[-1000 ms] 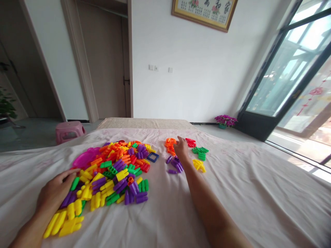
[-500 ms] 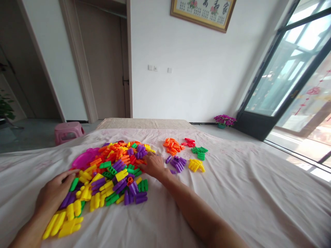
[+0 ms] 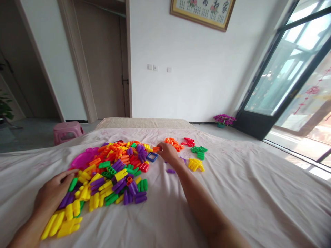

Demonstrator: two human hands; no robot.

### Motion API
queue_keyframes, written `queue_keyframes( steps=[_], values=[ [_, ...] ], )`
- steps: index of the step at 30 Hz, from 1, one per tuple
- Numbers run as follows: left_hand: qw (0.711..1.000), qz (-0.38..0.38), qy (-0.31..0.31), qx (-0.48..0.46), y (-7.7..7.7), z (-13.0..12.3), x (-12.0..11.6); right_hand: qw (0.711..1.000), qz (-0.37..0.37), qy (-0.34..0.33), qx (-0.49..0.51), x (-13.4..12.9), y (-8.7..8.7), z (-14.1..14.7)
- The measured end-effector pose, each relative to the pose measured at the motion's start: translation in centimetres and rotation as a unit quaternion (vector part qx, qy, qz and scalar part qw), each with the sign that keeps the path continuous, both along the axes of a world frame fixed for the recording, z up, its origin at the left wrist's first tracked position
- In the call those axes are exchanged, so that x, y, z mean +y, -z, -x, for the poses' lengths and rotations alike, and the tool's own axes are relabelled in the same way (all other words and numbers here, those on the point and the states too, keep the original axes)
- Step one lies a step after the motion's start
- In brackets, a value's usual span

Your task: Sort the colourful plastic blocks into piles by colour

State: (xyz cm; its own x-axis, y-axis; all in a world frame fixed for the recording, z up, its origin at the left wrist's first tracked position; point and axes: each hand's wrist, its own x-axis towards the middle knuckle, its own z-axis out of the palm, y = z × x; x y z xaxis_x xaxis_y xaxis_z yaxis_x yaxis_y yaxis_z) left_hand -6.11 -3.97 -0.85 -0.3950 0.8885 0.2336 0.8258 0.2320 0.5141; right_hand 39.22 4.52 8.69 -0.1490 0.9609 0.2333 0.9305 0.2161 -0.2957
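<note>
A large mixed pile of yellow, purple, green, orange and red plastic pieces (image 3: 105,186) lies on the cloth. My right hand (image 3: 169,154) pinches an orange piece (image 3: 156,149) between the pile and the orange group (image 3: 176,144). It partly covers the purple group below. Red pieces (image 3: 188,142), green pieces (image 3: 199,150) and yellow pieces (image 3: 196,165) form small groups farther right. My left hand (image 3: 53,193) rests at the pile's left edge, its fingers curled beside a green piece (image 3: 73,184); whether it grips that piece is unclear.
A magenta plate (image 3: 82,158) sits partly under the pile's back left. A blue square frame (image 3: 152,157) lies at the pile's right edge. Beyond the cloth-covered table (image 3: 243,193) are a pink stool (image 3: 67,132) and a flower pot (image 3: 221,125).
My right hand has moved right, out of the pile, with an orange piece in its fingers. The blue frame and some red pieces have come into view. My left hand stays put.
</note>
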Motion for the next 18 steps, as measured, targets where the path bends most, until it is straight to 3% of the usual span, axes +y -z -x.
queue_keyframes(
  steps=[8,10,12,14,16,18],
  values=[
    [0.999,0.012,-0.032,-0.025,-1.4,-1.3,-0.5,0.985,-0.042,0.165,0.029,1.4,0.2,-3.6],
    [0.999,0.02,-0.04,-0.026,-1.5,-1.3,-0.5,0.983,-0.049,0.175,0.007,1.4,0.0,-3.7],
    [0.998,0.031,-0.046,-0.023,-1.5,-1.3,-0.4,0.991,-0.035,0.128,-0.008,1.1,0.0,-3.1],
    [0.998,0.039,-0.047,-0.023,-1.5,-1.3,-0.4,0.999,0.008,0.033,-0.007,0.5,0.0,-1.7],
    [0.998,0.044,-0.048,-0.022,-1.5,-1.3,-0.4,0.996,0.065,-0.059,-0.015,-0.3,0.3,0.2],
    [0.998,0.046,-0.048,-0.019,-1.4,-1.2,-0.3,0.988,0.096,-0.106,-0.049,-1.2,0.7,2.1]
  ],
)
